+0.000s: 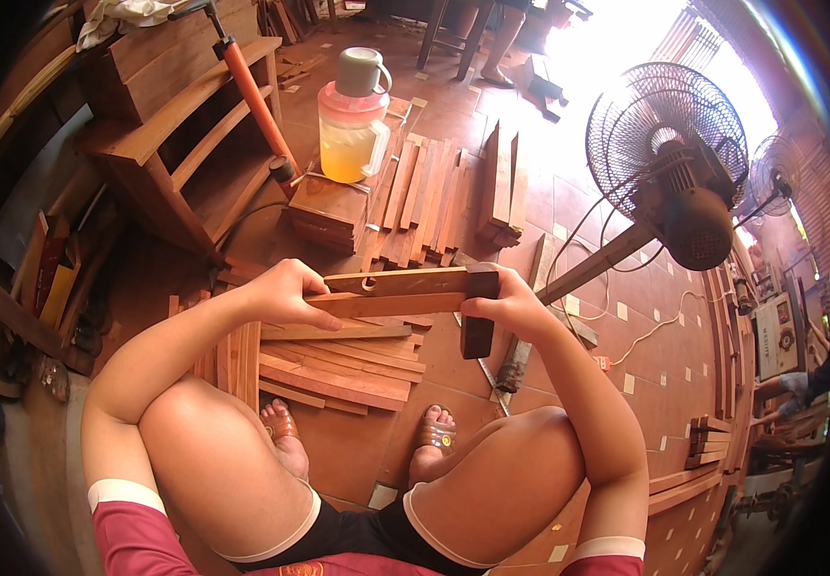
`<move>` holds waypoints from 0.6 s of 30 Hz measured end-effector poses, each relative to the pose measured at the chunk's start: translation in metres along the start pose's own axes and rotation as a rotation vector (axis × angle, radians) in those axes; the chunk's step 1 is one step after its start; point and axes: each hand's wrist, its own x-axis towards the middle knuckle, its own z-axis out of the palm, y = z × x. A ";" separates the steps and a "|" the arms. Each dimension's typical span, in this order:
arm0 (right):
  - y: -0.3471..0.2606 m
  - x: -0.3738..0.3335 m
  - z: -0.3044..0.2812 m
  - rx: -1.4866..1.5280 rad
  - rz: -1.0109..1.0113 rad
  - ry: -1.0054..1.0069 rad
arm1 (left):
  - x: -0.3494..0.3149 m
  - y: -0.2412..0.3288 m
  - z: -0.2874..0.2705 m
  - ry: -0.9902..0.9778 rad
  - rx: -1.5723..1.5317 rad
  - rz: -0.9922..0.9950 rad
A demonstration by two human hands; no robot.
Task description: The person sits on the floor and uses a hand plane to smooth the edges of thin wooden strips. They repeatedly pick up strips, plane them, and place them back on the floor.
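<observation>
My left hand (288, 296) is closed, thumb and fingers pinching the left end of a reddish wooden strip (386, 305). Against the strip's upper side lies what looks like a try square, with a flat blade (420, 281) that has a round hole near its left end. Its dark stock (478, 331) crosses the strip's right end. My right hand (511, 305) grips the stock there, fingers partly hidden behind it. Below the held pieces, several wooden slats (338, 370) lie stacked on the floor in front of my feet.
A wooden box (324, 216) bears a jug of yellow drink (348, 144) with a grey cup (362, 72) on its lid. More strips (424, 192) lie beside it. An orange pump (252, 96) leans at the left. A stand fan (664, 144) and cables are at the right.
</observation>
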 end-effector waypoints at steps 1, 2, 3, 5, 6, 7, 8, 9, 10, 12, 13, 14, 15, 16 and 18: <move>0.000 0.000 0.000 0.005 0.006 0.000 | 0.000 0.000 0.000 -0.004 -0.009 -0.006; 0.000 0.000 0.000 0.005 0.010 0.001 | 0.000 0.000 0.000 -0.005 -0.005 -0.007; -0.001 0.000 0.001 0.006 0.015 0.001 | 0.001 -0.002 0.000 -0.005 -0.001 -0.007; -0.002 -0.001 0.001 0.001 0.018 0.003 | 0.001 -0.004 0.000 -0.005 0.001 -0.008; -0.002 -0.001 0.002 -0.005 0.016 0.004 | 0.001 -0.005 0.001 -0.003 -0.001 -0.009; -0.003 -0.001 0.002 -0.010 0.014 0.005 | 0.001 -0.006 0.001 -0.002 -0.003 -0.009; -0.003 -0.001 0.002 -0.005 0.021 0.007 | 0.001 -0.005 0.001 -0.002 -0.008 -0.009; -0.003 -0.002 0.002 0.001 0.029 0.008 | 0.001 -0.004 0.001 -0.002 -0.013 -0.009; -0.003 -0.002 0.002 0.006 0.036 0.010 | 0.000 -0.003 0.000 -0.002 -0.018 -0.010; -0.003 -0.002 0.003 0.024 0.024 0.003 | -0.001 0.000 -0.001 -0.016 -0.014 -0.027; -0.003 -0.002 0.003 0.032 0.018 0.000 | -0.002 0.001 -0.002 -0.023 -0.012 -0.035; -0.002 -0.002 0.002 0.022 0.021 -0.010 | -0.002 0.002 -0.002 -0.030 -0.015 -0.046; -0.001 -0.002 0.001 0.012 0.023 -0.020 | -0.002 0.003 -0.002 -0.038 -0.018 -0.057; 0.000 -0.002 0.001 0.002 0.026 -0.029 | -0.002 0.004 -0.002 -0.046 -0.020 -0.067; 0.000 -0.002 0.001 0.008 0.027 -0.031 | -0.003 0.004 -0.003 -0.047 -0.014 -0.060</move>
